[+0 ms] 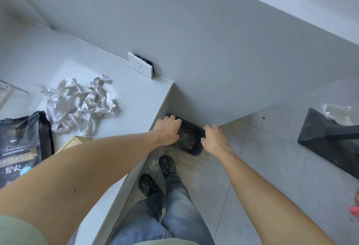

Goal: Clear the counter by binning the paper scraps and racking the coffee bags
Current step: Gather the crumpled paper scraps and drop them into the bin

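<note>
Both my left hand [168, 129] and right hand [214, 139] grip the bin [191, 137] rim; paper scraps [81, 104] and coffee bag [23, 147] sit on the counter [136, 97].

Both hands, left hand [168, 129] and right hand [214, 139], on the black bin [191, 137] rim beside the counter [136, 97] with crumpled paper scraps [79, 104].

A pale grey worktop [81, 65] runs along a plain grey wall [194, 21], and a white socket plate [140, 67] hangs loose from that wall just above the worktop's far corner. Beyond the worktop's end lies a floor [262, 157] of large light grey tiles. A dark angular furniture base [330, 137] stands on those tiles, well apart from the worktop, in soft, even light.
</note>
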